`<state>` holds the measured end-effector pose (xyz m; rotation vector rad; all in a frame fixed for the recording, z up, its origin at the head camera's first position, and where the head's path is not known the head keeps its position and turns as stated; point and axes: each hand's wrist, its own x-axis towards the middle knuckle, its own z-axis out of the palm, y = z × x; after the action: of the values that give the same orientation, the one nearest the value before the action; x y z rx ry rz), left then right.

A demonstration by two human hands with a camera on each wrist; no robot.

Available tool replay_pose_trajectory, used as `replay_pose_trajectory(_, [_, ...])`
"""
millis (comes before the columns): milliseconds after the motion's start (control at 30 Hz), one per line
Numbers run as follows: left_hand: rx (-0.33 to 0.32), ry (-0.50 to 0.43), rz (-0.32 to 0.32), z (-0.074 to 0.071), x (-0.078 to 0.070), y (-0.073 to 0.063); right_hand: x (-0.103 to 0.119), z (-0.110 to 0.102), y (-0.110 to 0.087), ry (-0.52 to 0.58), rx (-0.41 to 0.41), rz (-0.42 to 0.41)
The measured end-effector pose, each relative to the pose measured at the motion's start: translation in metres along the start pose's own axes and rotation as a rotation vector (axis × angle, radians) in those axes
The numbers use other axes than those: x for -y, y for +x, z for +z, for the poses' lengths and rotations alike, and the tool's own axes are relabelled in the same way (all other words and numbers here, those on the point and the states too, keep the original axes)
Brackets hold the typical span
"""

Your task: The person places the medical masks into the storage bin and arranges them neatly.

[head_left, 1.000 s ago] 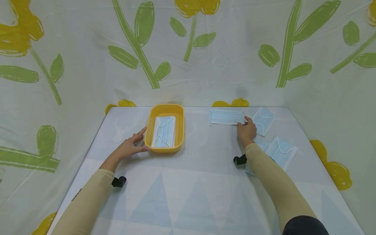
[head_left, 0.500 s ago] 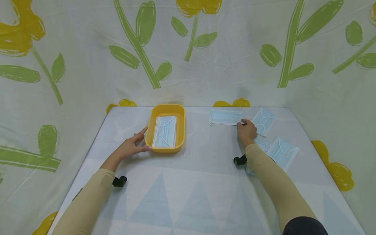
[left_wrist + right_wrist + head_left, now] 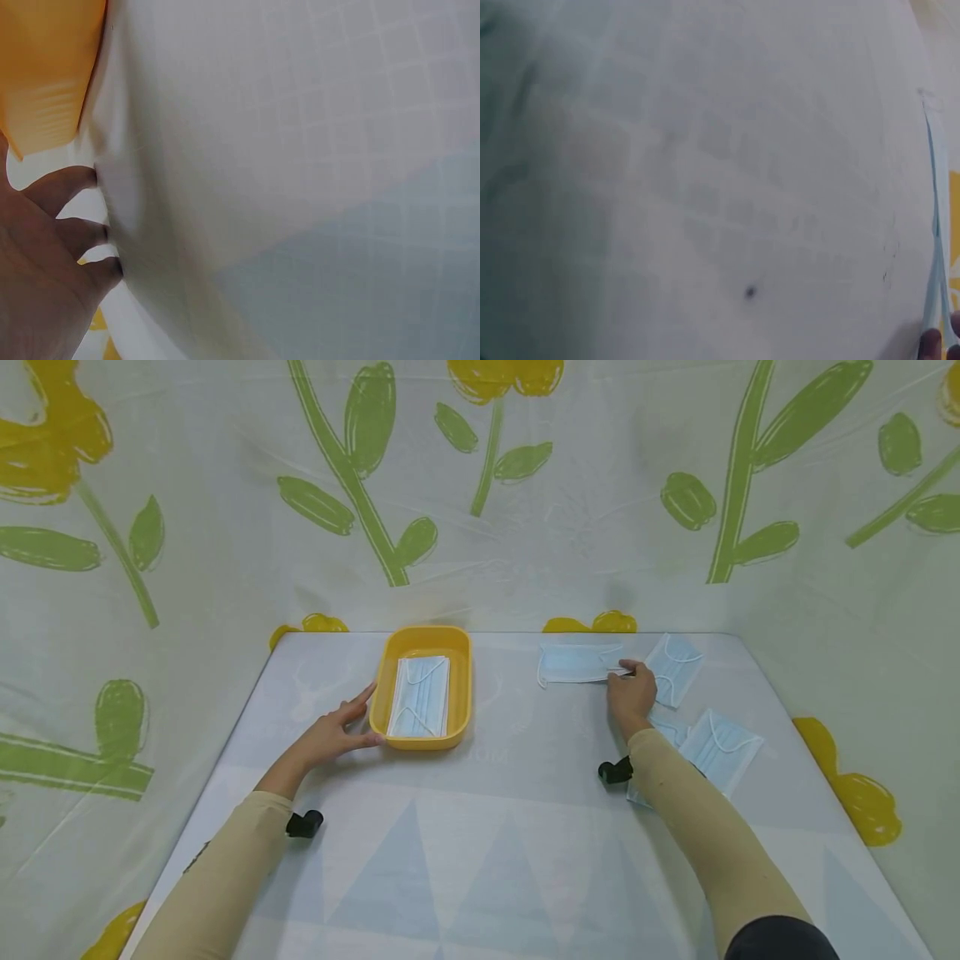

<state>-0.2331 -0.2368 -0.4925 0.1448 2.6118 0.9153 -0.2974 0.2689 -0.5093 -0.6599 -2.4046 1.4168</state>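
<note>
My left hand (image 3: 333, 737), fingers spread, touches the left side and near corner of a yellow plastic box (image 3: 422, 743). Inside that box lie pale blue face masks (image 3: 418, 697), stacked flat. In the left wrist view the box's wall (image 3: 49, 90) rises beyond the fingers. My right hand (image 3: 632, 697) pinches the right end of another face mask (image 3: 573, 663) near the table's back edge. From the right wrist that mask (image 3: 935, 225) shows edge-on, with fingertips (image 3: 930, 345) at its near end. Part of its right end is hidden behind the fingers.
Right of my right hand lies a tilted mask (image 3: 675, 670). Nearer, another mask (image 3: 722, 750) overlaps others partly hidden under the right forearm. The table (image 3: 495, 835) meets a flower-printed cloth (image 3: 570, 552) at the back and sides.
The right hand's fingers have closed on the mask's right end. The mask has shifted slightly towards me and to the right. Left hand and box stay in place.
</note>
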Motion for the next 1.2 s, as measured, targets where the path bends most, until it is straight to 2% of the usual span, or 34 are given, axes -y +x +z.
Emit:
replay_pose_trajectory(133, [0.002,0.000,0.004,0.000,0.001,0.000,0.000,-0.002,0.001,0.008,0.003,-0.015])
replay_pose_trajectory(533, [-0.005,0.007,0.008,0.001,0.002,0.001,0.002,0.000,0.000,0.036,0.062,0.014])
replay_pose_trajectory(733, [-0.001,-0.012,0.031,0.001,0.003,0.001,0.004,0.005,0.000,0.061,0.105,0.035])
replay_pose_trajectory(967, [0.000,-0.025,0.021,0.000,0.001,-0.001,0.008,0.011,0.001,0.084,0.128,0.051])
replay_pose_trajectory(1200, [0.003,-0.016,0.008,-0.001,-0.001,-0.002,0.010,0.016,0.001,0.098,0.112,0.088])
